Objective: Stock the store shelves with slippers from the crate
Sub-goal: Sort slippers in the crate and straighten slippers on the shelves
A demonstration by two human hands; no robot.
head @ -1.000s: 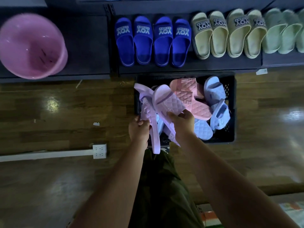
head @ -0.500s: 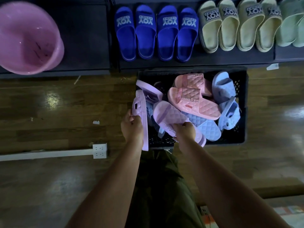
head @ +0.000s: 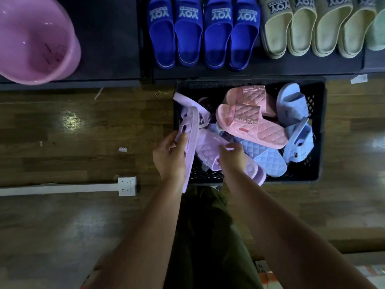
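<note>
I read this as the picking step: a lilac pair is being gathered out of the crate [head: 320, 122] and has not yet gone to the shelf [head: 108, 38]. My left hand [head: 169, 158] has its fingers [head: 180, 140] curled round the edge-on lilac slipper [head: 192, 130], which stands on its side with the sole edge toward me. My right hand [head: 232, 156] is clamped on the quilted lilac slipper [head: 208, 148], thumb over the strap. That slipper lies across the near left corner of the crate, just beside the left-hand fingers.

Beyond and to the right of my right-hand fingers, the rest of the stock lies heaped. The pink slippers [head: 250, 122] are stacked crosswise, and the pale blue slippers [head: 291, 105] are tipped against the far wall.

All look like moulded foam, matte and slightly rounded, with diamond quilting on straps and footbeds. I'd expect them to be light and a little springy in the grip. The crate is rigid black plastic with lattice walls.

Next I'd bring the two soles together and lift them clear of the heap without snagging a strap. Then I'd reach past the fingers to the shelf. There the royal blue slippers [head: 202, 32] and beige slippers [head: 312, 28] sit in neat rows, toes outward. The bare dark stretch between them and the glossy pink basin [head: 35, 38] seems the likely spot.
</note>
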